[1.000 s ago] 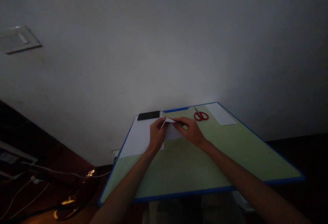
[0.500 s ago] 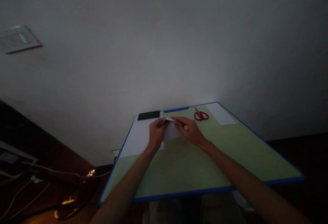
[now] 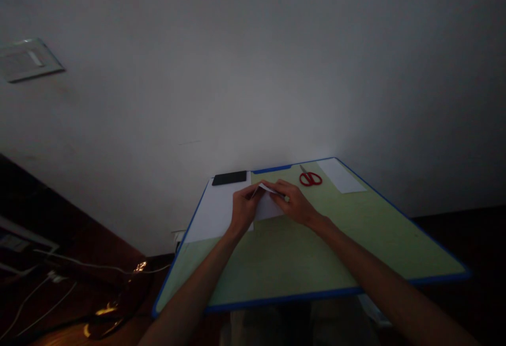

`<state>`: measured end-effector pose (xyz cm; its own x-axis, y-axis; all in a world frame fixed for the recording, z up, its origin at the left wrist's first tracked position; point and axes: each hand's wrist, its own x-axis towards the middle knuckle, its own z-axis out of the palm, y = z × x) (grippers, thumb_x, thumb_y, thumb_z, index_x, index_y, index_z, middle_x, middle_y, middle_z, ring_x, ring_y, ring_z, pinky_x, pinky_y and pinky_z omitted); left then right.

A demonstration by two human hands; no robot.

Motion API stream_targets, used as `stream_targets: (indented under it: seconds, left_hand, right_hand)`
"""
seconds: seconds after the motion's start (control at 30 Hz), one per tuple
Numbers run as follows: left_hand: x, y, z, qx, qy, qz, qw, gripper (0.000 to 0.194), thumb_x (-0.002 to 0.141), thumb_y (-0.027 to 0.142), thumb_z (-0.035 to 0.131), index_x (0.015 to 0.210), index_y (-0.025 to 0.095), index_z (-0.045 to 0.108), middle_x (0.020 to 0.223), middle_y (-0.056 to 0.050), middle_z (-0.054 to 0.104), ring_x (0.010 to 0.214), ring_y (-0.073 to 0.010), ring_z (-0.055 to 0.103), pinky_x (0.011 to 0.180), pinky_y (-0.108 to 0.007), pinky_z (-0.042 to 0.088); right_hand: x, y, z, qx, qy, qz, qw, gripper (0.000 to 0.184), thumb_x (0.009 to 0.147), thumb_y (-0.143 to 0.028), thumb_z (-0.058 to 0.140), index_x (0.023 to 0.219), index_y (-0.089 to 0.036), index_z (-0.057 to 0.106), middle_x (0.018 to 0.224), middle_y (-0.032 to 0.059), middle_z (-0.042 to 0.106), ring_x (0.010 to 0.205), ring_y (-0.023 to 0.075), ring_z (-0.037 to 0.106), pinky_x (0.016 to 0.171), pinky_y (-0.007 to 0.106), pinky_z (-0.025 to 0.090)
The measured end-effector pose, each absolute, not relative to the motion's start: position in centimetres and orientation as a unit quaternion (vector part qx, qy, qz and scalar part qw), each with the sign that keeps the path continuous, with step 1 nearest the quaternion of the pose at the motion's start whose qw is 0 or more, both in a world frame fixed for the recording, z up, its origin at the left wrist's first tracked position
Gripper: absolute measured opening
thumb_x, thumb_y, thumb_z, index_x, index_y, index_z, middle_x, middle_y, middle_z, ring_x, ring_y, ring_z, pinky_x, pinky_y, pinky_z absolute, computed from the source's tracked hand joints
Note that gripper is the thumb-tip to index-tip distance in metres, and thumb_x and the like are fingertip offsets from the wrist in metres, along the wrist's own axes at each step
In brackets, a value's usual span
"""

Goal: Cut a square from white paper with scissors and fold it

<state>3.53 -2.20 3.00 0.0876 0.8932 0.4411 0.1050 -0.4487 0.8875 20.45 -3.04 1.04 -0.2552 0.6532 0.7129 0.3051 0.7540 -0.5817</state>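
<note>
A small folded piece of white paper (image 3: 268, 208) is held between both hands above the table, its top edge bent into a peak. My left hand (image 3: 244, 207) is closed on its left side, fingers at the fold. My right hand (image 3: 293, 202) pinches the right side, thumb below and fingers above. The fingertips of the two hands nearly meet at the peak, and they hide part of the paper. A larger white sheet (image 3: 213, 211) lies flat under and left of my left hand. Scissors (image 3: 310, 179) with red handles lie beyond my right hand.
The light green table (image 3: 316, 261) has a blue rim and stands against a grey wall. A black flat rectangular object (image 3: 229, 178) lies at its back left. A white paper strip (image 3: 342, 176) lies at the back right. Cables (image 3: 103, 267) run at the lower left.
The fingers have shifted along the fold, both sets now closer together at the peak. The paper's peak has moved slightly right and its tilt has changed. Objects on the table are unmoved.
</note>
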Motion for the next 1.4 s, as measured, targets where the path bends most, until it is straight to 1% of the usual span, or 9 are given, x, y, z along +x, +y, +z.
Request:
stream_targets:
  seconds: [0.1,0.2,0.27,0.4,0.53,0.7,0.9,1.3,1.4]
  left_hand:
    - [3.59,-2.23,2.85,0.655,0.377,0.552,0.351,0.021,0.08,0.035,0.072,0.09,0.019,0.08,0.086,-0.003,0.077,0.085,-0.0235,0.069,0.079,-0.034,0.054]
    - [3.67,-2.2,2.73,0.645,0.37,0.579,0.334,0.021,0.079,0.032,0.073,0.095,0.019,0.078,0.095,-0.005,0.077,0.09,-0.0227,0.07,0.084,-0.034,0.054]
    - [3.69,-2.11,2.66,0.626,0.37,0.605,0.325,0.023,0.077,0.031,0.075,0.096,0.018,0.076,0.094,-0.006,0.077,0.088,-0.0215,0.071,0.083,-0.033,0.054]
    - [3.69,-2.02,2.53,0.614,0.362,0.62,0.328,0.024,0.074,0.033,0.078,0.091,0.017,0.074,0.088,-0.006,0.077,0.082,-0.0204,0.071,0.079,-0.032,0.056]
    - [3.75,-2.23,2.59,0.621,0.341,0.622,0.334,0.024,0.075,0.033,0.078,0.092,0.017,0.075,0.092,-0.007,0.077,0.086,-0.0208,0.072,0.083,-0.033,0.056]
    - [3.78,-2.43,2.72,0.627,0.34,0.619,0.329,0.021,0.075,0.03,0.078,0.092,0.018,0.076,0.092,-0.006,0.078,0.087,-0.0212,0.072,0.084,-0.034,0.056]
    - [3.73,-2.35,2.49,0.63,0.337,0.616,0.332,0.021,0.075,0.031,0.078,0.093,0.019,0.076,0.092,-0.006,0.078,0.086,-0.0205,0.072,0.085,-0.034,0.056]
    - [3.86,-2.26,2.75,0.623,0.347,0.62,0.329,0.024,0.076,0.035,0.077,0.092,0.017,0.074,0.092,-0.007,0.077,0.086,-0.0214,0.071,0.083,-0.035,0.055]
    - [3.88,-2.27,2.88,0.621,0.353,0.617,0.33,0.024,0.076,0.035,0.077,0.093,0.017,0.075,0.093,-0.007,0.077,0.087,-0.0215,0.071,0.084,-0.035,0.055]
  right_hand:
    - [20.45,-3.04,1.11,-0.311,-0.768,0.167,0.534,0.042,0.094,-0.017,0.052,0.134,-0.025,0.061,0.084,0.0024,0.059,0.077,0.016,0.055,0.074,0.029,0.047]
    - [20.2,-3.09,1.09,-0.312,-0.751,0.185,0.552,0.039,0.093,-0.019,0.054,0.131,-0.025,0.062,0.096,0.0052,0.067,0.081,0.0163,0.059,0.076,0.03,0.048]
    - [20.03,-3.12,1.05,-0.315,-0.742,0.189,0.562,0.037,0.093,-0.02,0.055,0.129,-0.023,0.063,0.1,0.0061,0.068,0.081,0.016,0.06,0.075,0.029,0.049]
    - [19.94,-3.17,0.97,-0.321,-0.735,0.171,0.572,0.032,0.093,-0.022,0.056,0.123,-0.022,0.066,0.094,0.0054,0.069,0.078,0.0155,0.06,0.072,0.029,0.049]
    - [20.03,-3.22,0.99,-0.318,-0.736,0.166,0.575,0.032,0.093,-0.021,0.056,0.124,-0.022,0.065,0.098,0.0061,0.07,0.079,0.0159,0.06,0.073,0.029,0.049]
    - [20.12,-3.36,1.2,-0.308,-0.738,0.173,0.575,0.032,0.092,-0.019,0.056,0.123,-0.023,0.065,0.095,0.005,0.068,0.079,0.016,0.06,0.073,0.03,0.049]
    - [20.25,-3.42,1.4,-0.306,-0.743,0.175,0.569,0.032,0.092,-0.018,0.056,0.122,-0.022,0.065,0.092,0.0046,0.067,0.077,0.0155,0.059,0.072,0.029,0.049]
    - [20.14,-3.27,1.24,-0.317,-0.722,0.224,0.573,0.033,0.091,-0.019,0.058,0.123,-0.023,0.066,0.1,0.0052,0.069,0.08,0.0153,0.06,0.073,0.029,0.049]
    - [20.0,-3.14,1.1,-0.329,-0.7,0.249,0.583,0.032,0.09,-0.021,0.061,0.121,-0.021,0.067,0.095,0.0048,0.07,0.079,0.0155,0.062,0.072,0.028,0.05]
